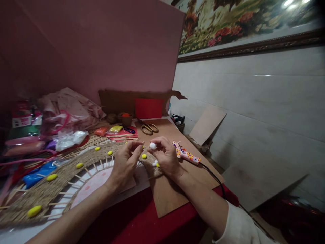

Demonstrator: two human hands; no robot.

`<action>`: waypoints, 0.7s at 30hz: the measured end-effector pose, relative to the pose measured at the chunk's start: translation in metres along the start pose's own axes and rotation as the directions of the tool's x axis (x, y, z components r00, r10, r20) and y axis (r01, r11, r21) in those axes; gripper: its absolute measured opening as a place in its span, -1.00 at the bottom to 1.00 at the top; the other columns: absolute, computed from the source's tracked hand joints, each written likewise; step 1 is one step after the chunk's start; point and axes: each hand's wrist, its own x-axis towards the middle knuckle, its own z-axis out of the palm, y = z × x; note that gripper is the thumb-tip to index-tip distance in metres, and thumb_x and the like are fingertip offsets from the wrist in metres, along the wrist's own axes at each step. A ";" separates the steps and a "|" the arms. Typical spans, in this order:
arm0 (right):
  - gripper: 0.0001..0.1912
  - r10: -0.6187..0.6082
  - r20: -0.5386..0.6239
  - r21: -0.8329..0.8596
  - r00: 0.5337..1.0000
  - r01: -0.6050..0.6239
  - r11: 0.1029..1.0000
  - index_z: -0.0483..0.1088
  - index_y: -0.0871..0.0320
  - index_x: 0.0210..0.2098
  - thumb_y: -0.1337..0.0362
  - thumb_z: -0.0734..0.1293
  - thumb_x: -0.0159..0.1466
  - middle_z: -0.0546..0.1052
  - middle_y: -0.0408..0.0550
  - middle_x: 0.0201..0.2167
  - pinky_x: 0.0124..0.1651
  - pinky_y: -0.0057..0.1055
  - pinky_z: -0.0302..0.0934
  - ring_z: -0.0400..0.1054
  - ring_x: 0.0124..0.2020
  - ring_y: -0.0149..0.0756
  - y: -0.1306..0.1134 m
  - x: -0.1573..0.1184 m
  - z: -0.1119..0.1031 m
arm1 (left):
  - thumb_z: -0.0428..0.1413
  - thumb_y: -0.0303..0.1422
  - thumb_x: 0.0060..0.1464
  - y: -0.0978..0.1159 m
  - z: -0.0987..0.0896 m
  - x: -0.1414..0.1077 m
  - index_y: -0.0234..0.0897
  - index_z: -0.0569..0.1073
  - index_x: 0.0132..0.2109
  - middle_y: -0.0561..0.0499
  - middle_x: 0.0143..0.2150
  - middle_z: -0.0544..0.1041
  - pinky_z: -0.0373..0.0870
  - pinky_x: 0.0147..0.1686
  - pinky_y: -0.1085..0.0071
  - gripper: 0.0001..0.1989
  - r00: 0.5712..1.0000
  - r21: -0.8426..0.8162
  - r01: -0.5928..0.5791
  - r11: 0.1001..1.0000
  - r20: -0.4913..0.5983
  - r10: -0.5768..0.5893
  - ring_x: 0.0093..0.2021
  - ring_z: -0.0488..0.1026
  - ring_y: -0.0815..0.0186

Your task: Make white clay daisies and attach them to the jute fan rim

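My right hand [166, 157] pinches a small white ball [153, 146] between thumb and fingertips; it looks like soft clay. Close by on the left, my left hand [127, 162] has its thumb and forefinger pressed together. Whatever lies between those fingertips is too small to make out. Beneath both hands curves a ring of woven twine [66, 166] threaded on thin sticks, dotted with yellow ovals [52, 177]. Near my right wrist, small white pieces [154, 163] sit beside a yellow oval on the ring's end.
A flower-patterned glue gun [188, 154] with a black cord lies right of my hands on brown board [175, 196]. Gold-handled scissors [149, 128] lie behind. Bags of coloured clay [72, 139] crowd the left. A red cloth [127, 220] covers the table's near side.
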 end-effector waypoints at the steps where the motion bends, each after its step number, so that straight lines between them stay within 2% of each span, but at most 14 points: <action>1: -0.90 -0.050 0.000 -0.059 0.999 0.050 0.997 0.42 0.12 -0.31 0.30 0.38 0.16 0.41 -0.12 -0.34 -0.28 -0.45 0.26 0.33 -0.33 -0.38 -0.001 0.000 -0.001 | 0.04 -0.25 0.11 0.002 0.000 -0.001 -0.30 0.44 -0.26 0.02 -0.37 0.49 0.33 -0.35 0.40 -0.80 1.000 -0.028 -0.010 1.000 0.013 0.010 -0.36 0.41 0.31; 4: -0.93 -0.171 0.047 -0.137 0.984 0.176 0.975 0.43 0.11 -0.32 0.37 0.34 0.18 0.41 -0.13 -0.37 -0.28 -0.44 0.26 0.33 -0.34 -0.37 -0.001 -0.001 -0.002 | 0.12 -0.22 0.06 0.005 0.003 -0.004 -0.30 0.45 -0.30 0.02 -0.38 0.49 0.31 -0.38 0.42 -0.79 0.998 -0.031 -0.012 0.999 0.069 0.014 -0.38 0.39 0.34; 6: -0.83 -0.219 0.090 -0.133 0.972 0.229 0.964 0.43 0.10 -0.24 0.42 0.31 0.18 0.43 -0.11 -0.33 -0.23 -0.42 0.27 0.34 -0.29 -0.36 0.001 -0.002 -0.001 | 0.17 -0.23 0.00 0.004 0.004 -0.005 -0.31 0.47 -0.35 0.02 -0.40 0.50 0.31 -0.38 0.42 -0.80 0.994 -0.074 0.034 0.997 0.105 -0.026 -0.39 0.40 0.33; 9: -0.57 -0.170 0.128 -0.026 0.977 0.175 0.984 0.29 0.05 0.04 0.43 0.30 0.18 0.43 -0.06 -0.17 -0.17 -0.40 0.30 0.37 -0.21 -0.34 0.003 -0.004 0.001 | 0.23 -0.27 -0.07 0.003 0.005 -0.003 -0.32 0.48 -0.38 0.04 -0.43 0.50 0.31 -0.37 0.44 -0.81 0.989 -0.270 0.137 0.953 0.099 -0.114 -0.40 0.40 0.36; 11: -0.47 -0.096 0.138 0.067 0.986 0.087 0.994 0.18 0.05 0.11 0.39 0.34 0.16 0.41 -0.02 -0.09 -0.19 -0.41 0.32 0.39 -0.19 -0.34 0.003 -0.005 0.001 | 0.27 -0.31 -0.14 0.004 0.005 -0.002 -0.32 0.48 -0.38 0.06 -0.45 0.50 0.29 -0.41 0.49 -0.82 0.983 -0.404 0.182 0.896 0.071 -0.168 -0.44 0.38 0.40; 13: -0.56 -0.054 0.134 0.085 0.990 0.043 0.995 0.25 0.08 0.01 0.32 0.37 0.15 0.44 -0.04 -0.14 -0.24 -0.44 0.31 0.39 -0.25 -0.36 0.001 -0.005 0.001 | 0.30 -0.35 -0.18 0.006 0.004 -0.001 -0.33 0.49 -0.37 0.06 -0.45 0.51 0.27 -0.45 0.51 -0.80 0.971 -0.490 0.236 0.839 0.098 -0.216 -0.46 0.37 0.42; 16: -0.85 -0.081 0.122 -0.028 0.989 0.085 0.996 0.38 0.12 -0.22 0.23 0.33 0.22 0.47 -0.10 -0.31 -0.30 -0.46 0.27 0.36 -0.36 -0.39 -0.001 -0.004 0.000 | 0.29 -0.34 -0.16 0.008 0.003 -0.003 -0.37 0.52 -0.32 0.01 -0.43 0.53 0.29 -0.44 0.50 -0.78 0.943 -0.523 0.331 0.785 0.221 -0.251 -0.44 0.40 0.40; 18: -0.88 -0.109 0.136 -0.106 0.985 0.124 0.987 0.40 0.13 -0.27 0.22 0.30 0.26 0.48 -0.10 -0.35 -0.32 -0.46 0.25 0.36 -0.39 -0.40 -0.001 -0.004 -0.002 | 0.25 -0.30 -0.09 0.009 0.002 -0.004 -0.38 0.53 -0.32 0.00 -0.45 0.52 0.29 -0.45 0.50 -0.79 0.942 -0.485 0.328 0.811 0.227 -0.246 -0.45 0.39 0.40; 21: -0.91 -0.130 0.146 -0.176 0.981 0.155 0.972 0.40 0.13 -0.27 0.26 0.30 0.26 0.50 -0.12 -0.40 -0.35 -0.48 0.24 0.35 -0.44 -0.41 0.001 -0.005 -0.002 | 0.23 -0.26 -0.06 0.010 0.001 -0.004 -0.37 0.51 -0.33 0.03 -0.47 0.51 0.27 -0.50 0.52 -0.77 0.967 -0.384 0.253 0.888 0.140 -0.215 -0.50 0.35 0.43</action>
